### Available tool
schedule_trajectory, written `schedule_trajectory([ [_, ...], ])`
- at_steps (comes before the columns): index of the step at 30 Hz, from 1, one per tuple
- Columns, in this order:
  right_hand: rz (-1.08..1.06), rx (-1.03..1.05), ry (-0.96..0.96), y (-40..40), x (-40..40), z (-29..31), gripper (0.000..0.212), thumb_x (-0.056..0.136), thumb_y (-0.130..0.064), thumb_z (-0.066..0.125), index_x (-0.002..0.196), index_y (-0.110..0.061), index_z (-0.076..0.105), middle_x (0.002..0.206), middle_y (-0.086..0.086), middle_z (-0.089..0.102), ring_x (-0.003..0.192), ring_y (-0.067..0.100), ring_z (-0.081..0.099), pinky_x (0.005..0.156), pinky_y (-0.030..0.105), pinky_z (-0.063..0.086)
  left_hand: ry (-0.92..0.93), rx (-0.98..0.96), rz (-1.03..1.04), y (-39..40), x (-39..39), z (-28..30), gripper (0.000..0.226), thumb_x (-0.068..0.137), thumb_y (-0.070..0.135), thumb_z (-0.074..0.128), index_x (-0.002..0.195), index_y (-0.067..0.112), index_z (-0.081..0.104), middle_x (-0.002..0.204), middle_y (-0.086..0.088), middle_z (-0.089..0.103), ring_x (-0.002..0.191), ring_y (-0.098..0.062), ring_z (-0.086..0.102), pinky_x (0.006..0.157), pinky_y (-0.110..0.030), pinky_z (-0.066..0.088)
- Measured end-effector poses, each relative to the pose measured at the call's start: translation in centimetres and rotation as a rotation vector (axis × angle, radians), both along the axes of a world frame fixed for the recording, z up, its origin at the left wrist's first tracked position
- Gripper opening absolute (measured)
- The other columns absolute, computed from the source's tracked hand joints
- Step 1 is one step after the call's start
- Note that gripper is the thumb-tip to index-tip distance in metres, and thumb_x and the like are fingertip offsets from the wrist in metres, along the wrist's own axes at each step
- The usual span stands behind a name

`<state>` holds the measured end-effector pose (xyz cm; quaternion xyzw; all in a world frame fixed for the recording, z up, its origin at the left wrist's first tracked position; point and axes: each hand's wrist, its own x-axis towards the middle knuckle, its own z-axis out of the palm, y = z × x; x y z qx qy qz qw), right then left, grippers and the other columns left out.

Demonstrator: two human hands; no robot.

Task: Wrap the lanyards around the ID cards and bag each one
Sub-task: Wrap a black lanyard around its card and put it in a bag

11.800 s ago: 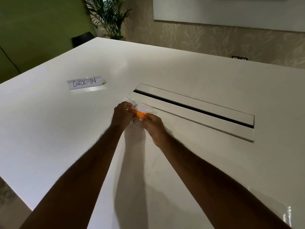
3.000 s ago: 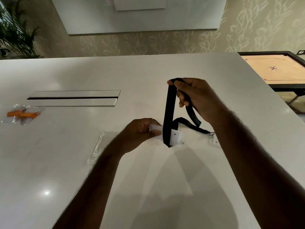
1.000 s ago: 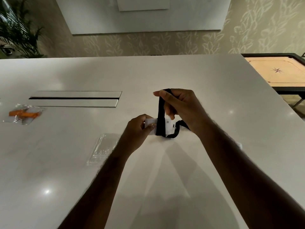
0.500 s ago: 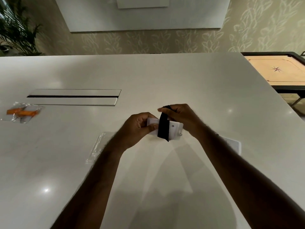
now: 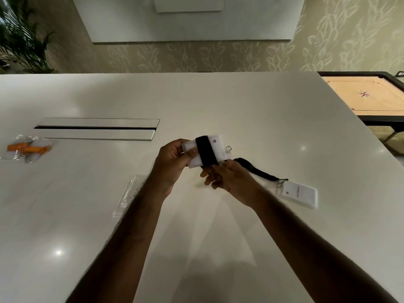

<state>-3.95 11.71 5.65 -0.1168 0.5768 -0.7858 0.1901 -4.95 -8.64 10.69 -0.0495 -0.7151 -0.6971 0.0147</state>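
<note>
1. While it is held above the white table (image 5: pixel 251 110), the white ID card (image 5: pixel 215 149) has a black lanyard (image 5: pixel 206 152) wound in a band across its middle, and a small metal ring (image 5: pixel 228 148) sticks out at its right edge.
2. Gripping the card's left end is the left hand (image 5: pixel 172 162), thumb on the near face and fingers curled behind it.
3. At the card's lower right corner is the right hand (image 5: pixel 229 178), its fingertips pinching the black strap where the band comes off the card; the remaining fingers are loosely bent below.
4. Behind the right hand a second black lanyard (image 5: pixel 258 172) lies on the table and runs right to a metal clip (image 5: pixel 282 182), which joins a second white ID card (image 5: pixel 300 194) lying flat.
5. Left of the left forearm, an empty clear plastic bag (image 5: pixel 129 193) lies flat on the table, partly covered by the arm.
6. Far left, another clear bag (image 5: pixel 28 149) holds a card wrapped in an orange lanyard (image 5: pixel 26 148).
7. Set into the tabletop beyond the hands is a long cable slot (image 5: pixel 96 129) with two pale flaps.
8. Off the table's right side stands a carrom board (image 5: pixel 367 97) with a dark frame; a potted palm (image 5: pixel 21 40) stands at the far left by the patterned wall.
</note>
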Motion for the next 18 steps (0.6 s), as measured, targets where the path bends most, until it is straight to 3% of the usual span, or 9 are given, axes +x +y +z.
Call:
schedule_trajectory([
  [5,0.012,0.075,0.024,-0.2,0.4,-0.3,0.023,0.102,-0.040,0.069,0.119,-0.026,0.078,0.108,0.014,0.080,0.085,0.020,0.077,0.071,0.026,0.058,-0.025,0.031,0.058,0.2,0.1,0.0,0.017,0.097,0.018,0.072,0.110,0.008,0.073,0.103,-0.012,0.077,0.097,-0.024,0.072,0.090,-0.048,0.058],
  [10,-0.086,0.109,0.024,-0.6,0.9,-0.6,0.042,0.087,-0.057,0.081,0.111,-0.022,0.081,0.071,0.007,0.072,0.062,0.014,0.066,0.063,0.026,0.055,-0.037,0.044,0.146,0.6,0.5,-0.2,0.022,0.096,0.021,0.073,0.112,0.006,0.072,0.109,-0.022,0.074,0.098,-0.026,0.070,0.093,-0.055,0.057],
  [14,-0.172,0.091,0.043,-1.0,1.5,-0.3,0.025,0.089,-0.047,0.082,0.092,-0.022,0.083,0.064,0.004,0.069,0.054,0.012,0.062,0.060,0.024,0.054,-0.030,0.066,0.203,0.7,0.3,-0.3,0.019,0.094,0.026,0.076,0.106,0.012,0.073,0.108,-0.019,0.075,0.096,-0.026,0.072,0.091,-0.051,0.059],
  [18,-0.208,0.195,0.100,-1.1,2.1,0.5,0.020,0.100,-0.032,0.073,0.091,-0.015,0.081,0.055,0.009,0.065,0.048,0.014,0.061,0.060,0.023,0.053,0.013,-0.015,0.255,0.5,-0.2,-0.9,0.013,0.094,0.028,0.076,0.101,0.017,0.073,0.095,-0.005,0.075,0.089,-0.017,0.068,0.079,-0.038,0.058],
])
